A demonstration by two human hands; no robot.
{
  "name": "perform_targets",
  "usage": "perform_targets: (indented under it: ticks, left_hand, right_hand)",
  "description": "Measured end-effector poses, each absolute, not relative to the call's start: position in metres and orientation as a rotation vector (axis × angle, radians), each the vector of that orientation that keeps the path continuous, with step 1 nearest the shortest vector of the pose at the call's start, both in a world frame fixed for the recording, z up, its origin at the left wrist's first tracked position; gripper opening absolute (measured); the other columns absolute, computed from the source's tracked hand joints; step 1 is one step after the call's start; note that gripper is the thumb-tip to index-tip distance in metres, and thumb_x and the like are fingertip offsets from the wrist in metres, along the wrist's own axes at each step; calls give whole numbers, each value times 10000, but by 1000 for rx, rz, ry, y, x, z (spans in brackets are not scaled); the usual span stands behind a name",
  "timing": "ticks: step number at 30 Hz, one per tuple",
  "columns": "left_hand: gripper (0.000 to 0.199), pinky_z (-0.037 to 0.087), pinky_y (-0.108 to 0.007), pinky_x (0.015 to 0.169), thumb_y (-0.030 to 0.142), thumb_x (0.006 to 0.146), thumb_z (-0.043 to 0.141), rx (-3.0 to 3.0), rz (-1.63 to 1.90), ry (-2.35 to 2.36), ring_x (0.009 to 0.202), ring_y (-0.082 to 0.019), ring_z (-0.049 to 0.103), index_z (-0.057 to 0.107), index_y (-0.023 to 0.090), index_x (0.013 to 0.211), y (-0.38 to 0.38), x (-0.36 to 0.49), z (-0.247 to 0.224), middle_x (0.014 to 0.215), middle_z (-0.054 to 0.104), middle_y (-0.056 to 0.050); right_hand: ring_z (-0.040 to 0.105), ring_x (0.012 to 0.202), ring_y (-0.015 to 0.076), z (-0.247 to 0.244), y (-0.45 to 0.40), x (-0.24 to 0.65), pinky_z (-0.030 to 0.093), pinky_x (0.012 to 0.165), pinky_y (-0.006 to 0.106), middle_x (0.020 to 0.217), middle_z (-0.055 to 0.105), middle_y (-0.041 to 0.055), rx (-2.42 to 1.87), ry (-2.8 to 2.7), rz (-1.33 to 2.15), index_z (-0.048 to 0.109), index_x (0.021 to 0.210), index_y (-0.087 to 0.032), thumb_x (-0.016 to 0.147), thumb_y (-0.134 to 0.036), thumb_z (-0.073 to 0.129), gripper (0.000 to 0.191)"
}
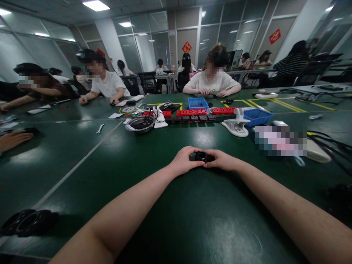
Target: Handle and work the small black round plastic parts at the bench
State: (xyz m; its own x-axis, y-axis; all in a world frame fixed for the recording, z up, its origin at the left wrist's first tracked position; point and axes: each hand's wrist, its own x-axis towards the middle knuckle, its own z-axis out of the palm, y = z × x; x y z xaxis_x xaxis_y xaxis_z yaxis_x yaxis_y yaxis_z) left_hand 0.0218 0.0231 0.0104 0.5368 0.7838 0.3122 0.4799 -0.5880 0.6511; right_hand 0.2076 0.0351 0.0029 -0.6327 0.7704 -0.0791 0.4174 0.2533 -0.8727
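Straight ahead of me, a small round black part with a ring-shaped top [201, 160] is held between both hands at the green table. My left hand [184, 161] curls around its left side, fingers behind and thumb in front. From the other side my right hand [222, 160] closes on it, the fingertips of both hands nearly meeting. The part's underside is hidden. More black ring-shaped parts [30, 222] lie side by side at the lower left, apart from my hands.
A metal bowl [140, 124] with cables, white clip stands [237, 124], red and black power strips [191, 112] and blue bins [257, 117] line the table's middle. A wrench [100, 128] lies left. Another person's hand [16, 139] rests at the left edge; co-workers sit opposite.
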Motion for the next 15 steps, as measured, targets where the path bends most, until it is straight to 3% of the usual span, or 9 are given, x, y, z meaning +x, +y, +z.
perform_targets:
  ticks: [6, 15]
  left_hand:
    - [415, 369, -230, 581, 389, 628, 603, 2281, 790, 1060, 656, -120, 443, 538, 206, 996, 23, 22, 10, 792, 518, -6]
    - [384, 379, -235, 591, 345, 611, 625, 2248, 818, 1120, 676, -128, 462, 546, 199, 957, 20, 25, 10, 772, 505, 0]
  right_hand:
    - [507, 796, 159, -1, 36, 208, 386, 689, 275, 882, 562, 19, -1100, -2171, 1292, 506, 982, -145, 625, -242, 593, 380]
    - [432, 584, 114, -5, 32, 200, 321, 495, 215, 629, 458, -35, -1326, -2175, 938, 447, 731, -166, 533, -381, 648, 353]
